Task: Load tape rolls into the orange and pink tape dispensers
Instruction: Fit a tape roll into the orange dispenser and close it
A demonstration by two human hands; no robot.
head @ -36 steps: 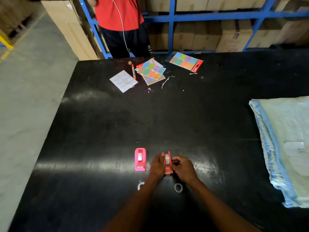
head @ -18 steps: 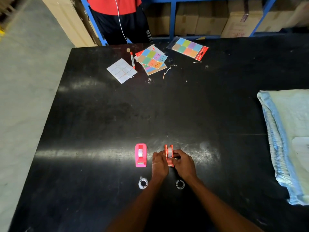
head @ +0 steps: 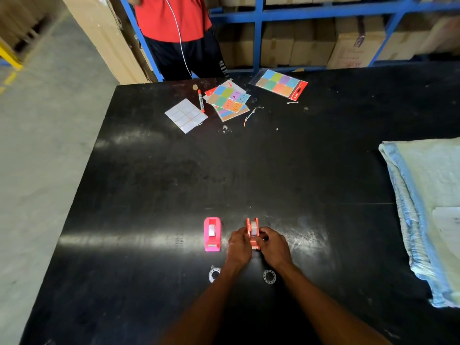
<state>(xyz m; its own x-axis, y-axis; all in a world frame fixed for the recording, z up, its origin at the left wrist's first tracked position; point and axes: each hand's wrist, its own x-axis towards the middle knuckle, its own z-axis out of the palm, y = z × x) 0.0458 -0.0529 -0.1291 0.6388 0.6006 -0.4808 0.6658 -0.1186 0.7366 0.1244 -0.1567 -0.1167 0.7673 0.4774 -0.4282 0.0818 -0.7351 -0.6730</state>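
The orange tape dispenser (head: 252, 229) stands on the black table (head: 249, 170) with a tape roll showing in its top. My left hand (head: 238, 247) grips its left side and my right hand (head: 273, 246) grips its right side. The pink tape dispenser (head: 212, 234) sits just left of my left hand, untouched, with a tape roll in its slot. Two small clear rings lie near my wrists: a tape roll (head: 214, 274) partly hidden by my left forearm and a ring (head: 269, 276) beside my right forearm.
At the table's far side lie a white label sheet (head: 186, 115), a red marker (head: 201, 100) and coloured sticker sheets (head: 229, 99) (head: 278, 83). A folded blue-green cloth (head: 423, 207) covers the right edge. A person in a red shirt (head: 171, 18) stands behind the table.
My hands stay on the orange dispenser, which has been set more upright. The head camera has shifted slightly; the pink dispenser and rings have not moved.
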